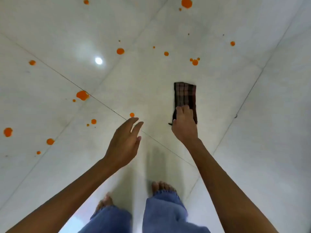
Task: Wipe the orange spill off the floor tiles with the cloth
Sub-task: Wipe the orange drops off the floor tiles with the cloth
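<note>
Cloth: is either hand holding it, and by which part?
The right hand grips the cloth by its near end, the one closest to the person. The left hand is open and holds nothing.

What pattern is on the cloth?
The cloth is dark brown plaid with pinkish stripes, seen in the head view.

An indoor room, most likely in a home. The ground is laid with large, glossy white floor tiles [269, 132] joined by thin dark grout lines [101, 101], and it is polished enough to carry a round lamp reflection [98, 60] (the lamp itself is out of view). The person stands there on bare feet [162, 186] under frayed blue jeans [165, 212], with no shoes.
</note>
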